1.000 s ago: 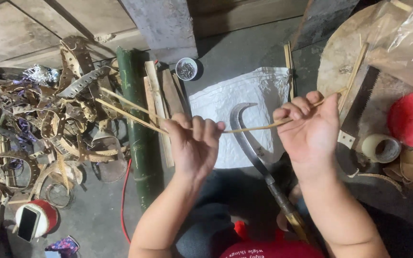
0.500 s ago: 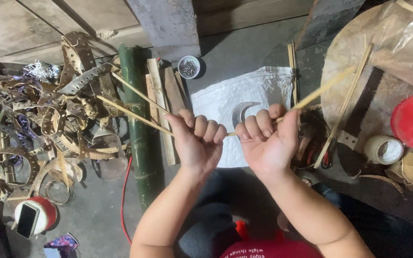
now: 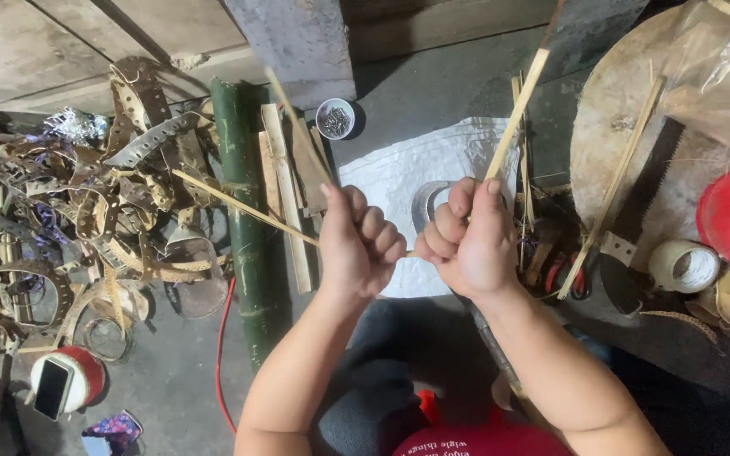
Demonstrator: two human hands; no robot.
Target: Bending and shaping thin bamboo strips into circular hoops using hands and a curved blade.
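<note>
Both hands are fisted, knuckles nearly touching: left hand (image 3: pixel 358 245) and right hand (image 3: pixel 469 241) clamp one thin bamboo strip (image 3: pixel 513 114), its ends angling away above the white sack (image 3: pixel 399 173). It looks mid-bend; steady, even pressure seems needed.

Dim, soft overhead light; faint shadows; sharp focus mid-frame; slight wide-angle stretch at edges; no glare.

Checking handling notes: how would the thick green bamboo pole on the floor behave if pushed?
The thick green bamboo pole looks rigid, so it probably would not flex. Being round, it may roll sideways, though the wooden slats alongside would likely block it.
</note>
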